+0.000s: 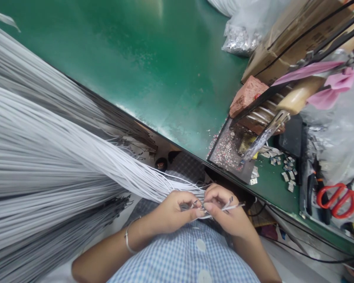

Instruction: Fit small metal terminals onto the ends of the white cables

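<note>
A thick bundle of white cables [115, 161] runs from the left edge down to my lap. Its ends come together between my hands, in front of the blue checked clothing. My left hand [177, 210] is closed, thumb and forefinger pinching at the cable ends. Close beside it, my right hand [224, 206] is also closed round several cable ends, and a few dark-tipped ends stick out past its fingers to the right. Which single strand each fingertip grips is too small to make out.
On the green table [153, 78], a soldering iron [268, 129] is mounted above a solder-spattered tray [227, 149]. Small metal USB connectors [289, 173] lie nearby. Red-handled scissors [336, 200] are at the right. A cardboard box [292, 43] and a plastic bag [242, 37] stand behind.
</note>
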Demonstrator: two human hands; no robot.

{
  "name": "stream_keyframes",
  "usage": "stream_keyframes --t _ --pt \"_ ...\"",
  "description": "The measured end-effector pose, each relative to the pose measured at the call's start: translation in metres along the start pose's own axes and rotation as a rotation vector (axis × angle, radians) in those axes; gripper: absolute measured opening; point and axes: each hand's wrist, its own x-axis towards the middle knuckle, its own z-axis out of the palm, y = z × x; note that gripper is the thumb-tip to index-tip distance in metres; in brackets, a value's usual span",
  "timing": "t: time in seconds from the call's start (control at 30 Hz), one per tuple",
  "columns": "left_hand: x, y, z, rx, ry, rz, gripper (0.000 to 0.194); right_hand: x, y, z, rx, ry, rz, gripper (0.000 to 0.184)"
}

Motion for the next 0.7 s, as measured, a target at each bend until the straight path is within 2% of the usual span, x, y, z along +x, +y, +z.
stream_keyframes --t 0.17,0.3,0.37,0.5,0.7 --pt "0.000 0.002 -0.001 0.019 -0.010 -0.003 0.032 0.001 -0.001 0.001 0.000 0.015 -0.026 0.008" --pt "0.004 0.004 0.002 0.032 -0.085 0.001 0.041 0.005 -0.007 0.003 -0.027 0.018 -0.087 0.003" --pt "0.005 0.004 0.004 0.070 -0.105 -0.007 0.043 0.007 -0.010 0.005 -0.052 0.001 -0.107 0.008" --pt "0.005 0.001 0.004 0.075 -0.065 -0.041 0.038 0.007 -0.010 0.005 -0.090 -0.010 -0.116 0.010" --pt "0.002 0.005 0.000 0.077 -0.036 0.030 0.027 0.000 0.001 0.002 -0.028 0.031 -0.041 0.008"
